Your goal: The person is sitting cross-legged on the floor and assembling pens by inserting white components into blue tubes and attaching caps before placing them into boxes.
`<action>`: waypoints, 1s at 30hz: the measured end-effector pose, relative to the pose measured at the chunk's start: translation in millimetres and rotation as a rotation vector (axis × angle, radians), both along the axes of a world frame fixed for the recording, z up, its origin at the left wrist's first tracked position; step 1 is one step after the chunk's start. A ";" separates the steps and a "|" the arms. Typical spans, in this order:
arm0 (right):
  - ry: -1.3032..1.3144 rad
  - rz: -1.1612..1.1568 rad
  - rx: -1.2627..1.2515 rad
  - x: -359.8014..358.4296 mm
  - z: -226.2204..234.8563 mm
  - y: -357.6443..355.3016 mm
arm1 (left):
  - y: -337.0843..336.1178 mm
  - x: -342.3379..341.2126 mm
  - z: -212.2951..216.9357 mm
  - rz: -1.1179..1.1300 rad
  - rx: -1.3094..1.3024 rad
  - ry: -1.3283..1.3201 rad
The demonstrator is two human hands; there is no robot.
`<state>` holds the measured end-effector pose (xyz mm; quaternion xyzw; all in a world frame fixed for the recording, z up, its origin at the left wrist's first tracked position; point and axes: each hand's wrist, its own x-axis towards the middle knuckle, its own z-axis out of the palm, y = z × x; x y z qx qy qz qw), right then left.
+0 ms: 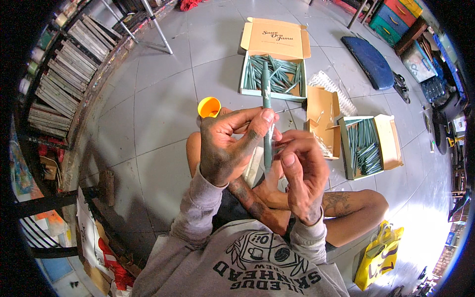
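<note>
A green pen with light print on its barrel stands nearly upright in front of my chest. My left hand pinches it between thumb and fingers around its middle. Close beside the pen's lower end is my right hand, its fingers curled with the thumb against them. A faint clear sliver shows near these fingertips, too blurred to name. Below the hands, partly hidden, a pale object lies near my crossed legs. Ahead, an open cardboard box holds many similar green pens.
At the right stands another open box of green pens, beside a brown carton and clear plastic pieces. A yellow cup is left of the pens. Farther out are a blue cushion-like panel and a yellow bag.
</note>
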<state>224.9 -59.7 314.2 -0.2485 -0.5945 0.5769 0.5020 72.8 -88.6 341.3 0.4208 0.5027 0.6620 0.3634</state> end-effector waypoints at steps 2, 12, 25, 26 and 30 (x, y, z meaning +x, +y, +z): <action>-0.061 -0.125 0.192 -0.5 7.3 9.6 | 1.1 -2.9 -3.7 -0.029 0.028 0.021; -0.269 0.052 0.460 1.9 37.3 44.9 | -7.8 -0.3 -4.1 -0.087 -0.024 -0.134; -0.153 0.213 0.430 -1.1 30.3 54.1 | -9.1 -4.0 8.2 -0.202 -0.223 -0.263; -0.172 0.209 0.456 -0.7 34.6 53.6 | -9.1 -4.2 8.3 -0.199 -0.224 -0.252; -0.209 0.207 0.492 0.5 37.9 53.6 | -9.6 -4.1 10.6 -0.194 -0.228 -0.223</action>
